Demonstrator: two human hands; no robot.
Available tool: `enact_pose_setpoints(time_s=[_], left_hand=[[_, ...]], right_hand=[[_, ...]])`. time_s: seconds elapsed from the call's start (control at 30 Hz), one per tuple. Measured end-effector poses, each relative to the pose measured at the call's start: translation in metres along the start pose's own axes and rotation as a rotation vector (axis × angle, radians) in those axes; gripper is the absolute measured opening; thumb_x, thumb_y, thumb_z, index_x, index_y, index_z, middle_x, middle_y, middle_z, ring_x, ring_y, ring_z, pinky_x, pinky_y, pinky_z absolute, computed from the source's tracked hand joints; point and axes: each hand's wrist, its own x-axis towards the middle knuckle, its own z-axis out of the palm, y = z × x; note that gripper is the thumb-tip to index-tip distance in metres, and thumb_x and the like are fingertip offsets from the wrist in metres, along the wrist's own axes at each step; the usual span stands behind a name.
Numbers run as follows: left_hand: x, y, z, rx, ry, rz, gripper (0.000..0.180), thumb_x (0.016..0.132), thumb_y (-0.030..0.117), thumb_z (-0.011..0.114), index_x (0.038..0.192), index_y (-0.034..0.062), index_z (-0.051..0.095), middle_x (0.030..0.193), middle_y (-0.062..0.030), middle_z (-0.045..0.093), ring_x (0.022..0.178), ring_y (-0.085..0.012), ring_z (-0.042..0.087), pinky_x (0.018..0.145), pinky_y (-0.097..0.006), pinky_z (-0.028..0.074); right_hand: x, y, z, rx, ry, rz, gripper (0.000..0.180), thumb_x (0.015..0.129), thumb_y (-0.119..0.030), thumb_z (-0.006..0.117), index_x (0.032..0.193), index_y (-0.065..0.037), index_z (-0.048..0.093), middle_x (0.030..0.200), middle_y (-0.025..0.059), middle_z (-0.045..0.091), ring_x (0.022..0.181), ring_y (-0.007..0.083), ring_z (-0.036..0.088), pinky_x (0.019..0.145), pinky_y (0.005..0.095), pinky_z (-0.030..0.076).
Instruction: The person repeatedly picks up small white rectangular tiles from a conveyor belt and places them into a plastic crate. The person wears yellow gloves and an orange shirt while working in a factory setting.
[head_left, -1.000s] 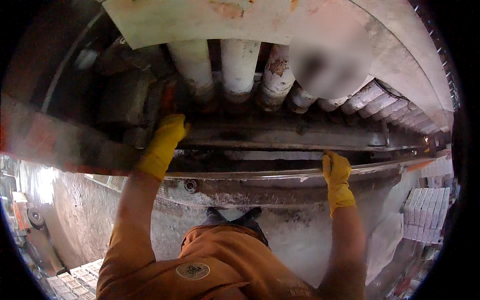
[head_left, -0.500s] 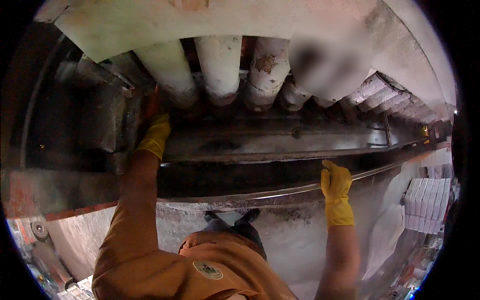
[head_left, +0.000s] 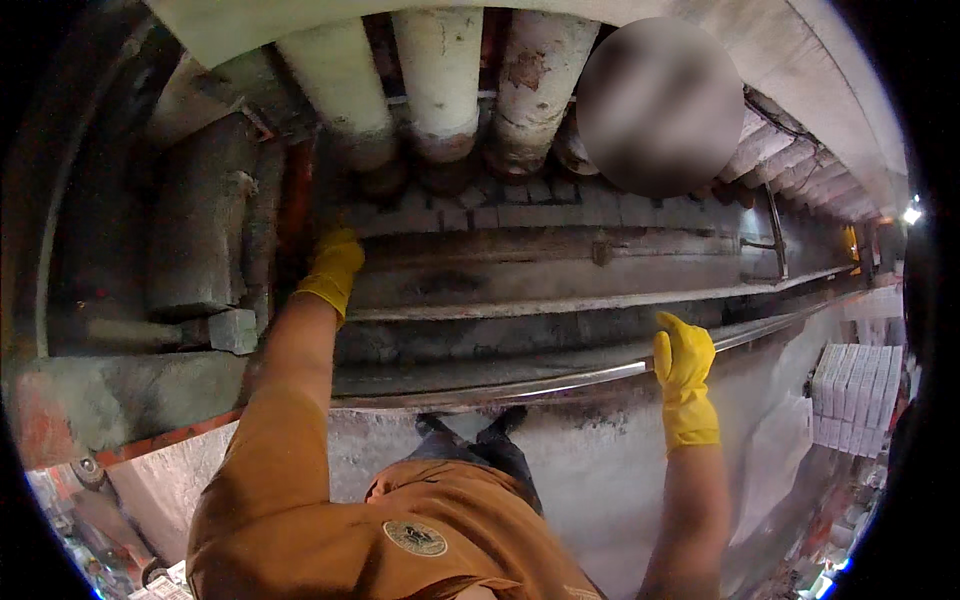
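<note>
Both my hands wear yellow rubber gloves. My left hand (head_left: pixel 338 265) reaches across a long, dark trough (head_left: pixel 480 340) to the inner ledge (head_left: pixel 520 305), beside the dark wall at the left. Its fingers point away from me and blur into the shadow, so I cannot make out whether they hold anything. My right hand (head_left: pixel 684 362) is over the shiny metal rail (head_left: pixel 560 384) along the trough's near edge. Its thumb and forefinger stand apart with nothing visible between them; the other fingers are bent. Whether it touches the rail I cannot tell.
Thick, pale, worn pipes (head_left: pixel 438 85) slope down behind the trough. A grey block (head_left: pixel 233 331) lies at the left, by a dark box-like housing (head_left: pixel 195 240). A thin metal bracket (head_left: pixel 776 235) rises at the far right. Stacked white bundles (head_left: pixel 852 395) stand at the right.
The view has shifted, so the pipes sit higher and more of the trough's back shows, more brightly. My left hand is slightly further right; my right hand's forefinger and thumb show wider apart.
</note>
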Motion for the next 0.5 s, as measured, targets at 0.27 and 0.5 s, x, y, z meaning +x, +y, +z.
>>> enact_pose_setpoints(time_s=[0.27, 0.5], left_hand=[[-0.061, -0.002, -0.021, -0.161, -0.072, -0.012, 0.061, 0.092, 0.036, 0.063, 0.146, 0.0108, 0.053, 0.148, -0.0206, 0.053, 0.135, -0.0398, 0.053, 0.114, -0.051, 0.041], [-0.031, -0.026, 0.000, -0.177, 0.113, -0.002, 0.056, 0.095, 0.033, 0.060, 0.148, 0.0170, 0.052, 0.155, -0.0168, 0.046, 0.139, -0.0374, 0.048, 0.116, -0.050, 0.038]], right_hand=[[-0.023, -0.001, -0.006, -0.033, 0.050, -0.050, 0.033, 0.089, -0.034, 0.065, 0.107, -0.008, 0.075, 0.082, 0.0128, 0.070, 0.073, 0.0351, 0.065, 0.070, 0.0447, 0.049], [-0.037, 0.000, -0.003, -0.035, 0.061, -0.062, 0.032, 0.087, -0.032, 0.066, 0.107, -0.008, 0.075, 0.077, 0.0112, 0.068, 0.071, 0.0339, 0.063, 0.068, 0.0437, 0.048]])
